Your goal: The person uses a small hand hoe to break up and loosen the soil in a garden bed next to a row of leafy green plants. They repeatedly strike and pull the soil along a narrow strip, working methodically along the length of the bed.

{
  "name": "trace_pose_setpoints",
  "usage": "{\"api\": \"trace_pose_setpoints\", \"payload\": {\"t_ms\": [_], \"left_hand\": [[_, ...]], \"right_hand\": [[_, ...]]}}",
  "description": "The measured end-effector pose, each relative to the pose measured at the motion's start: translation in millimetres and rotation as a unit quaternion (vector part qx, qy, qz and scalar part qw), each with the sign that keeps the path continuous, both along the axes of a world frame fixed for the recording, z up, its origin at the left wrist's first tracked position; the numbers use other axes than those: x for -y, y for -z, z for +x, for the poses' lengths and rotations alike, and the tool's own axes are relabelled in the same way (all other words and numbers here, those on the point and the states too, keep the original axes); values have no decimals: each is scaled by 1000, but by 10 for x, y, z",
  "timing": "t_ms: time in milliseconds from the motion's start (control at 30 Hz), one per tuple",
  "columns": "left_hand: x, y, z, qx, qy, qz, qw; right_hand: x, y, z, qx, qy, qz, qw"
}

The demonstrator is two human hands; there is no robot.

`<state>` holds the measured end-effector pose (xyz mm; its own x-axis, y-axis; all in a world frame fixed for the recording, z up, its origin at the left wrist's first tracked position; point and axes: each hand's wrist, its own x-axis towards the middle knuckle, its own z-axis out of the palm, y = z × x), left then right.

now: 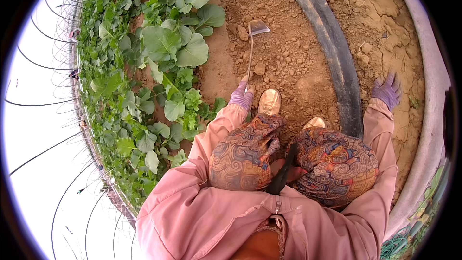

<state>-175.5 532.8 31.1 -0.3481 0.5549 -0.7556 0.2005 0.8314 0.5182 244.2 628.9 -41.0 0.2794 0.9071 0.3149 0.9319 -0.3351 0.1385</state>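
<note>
My left hand (242,95), in a purple glove, grips the handle of a small hand hoe (259,27). The hoe's metal blade lies on crumbly brown soil (285,54) beyond my left shoe (269,101). Broad-leaved green plants (162,43) grow to the left of the hoe. My right hand (387,90), also in a purple glove, is stretched out over the cracked soil at the right, fingers spread. No object shows in it; whether it presses on the ground I cannot tell.
A thick black hose (335,50) curves over the soil between the hoe and my right hand. Farther right runs a pale curved border (431,76). Green cord (395,243) lies beyond it at the lower right. Thin arched frame hoops (48,106) stand at the left.
</note>
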Motion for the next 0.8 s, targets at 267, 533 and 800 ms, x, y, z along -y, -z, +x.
{"api": "trace_pose_setpoints", "payload": {"t_ms": [267,533,800], "left_hand": [[327,593,-295,-84,218,281,931],[-1374,265,73,-14,-17,188,982],[871,373,-297,-41,373,52,926]], "right_hand": [[26,63,36,-34,-22,53,998],[9,-50,-44,-17,-17,29,999],[32,-52,-8,-23,-22,47,998]]}}
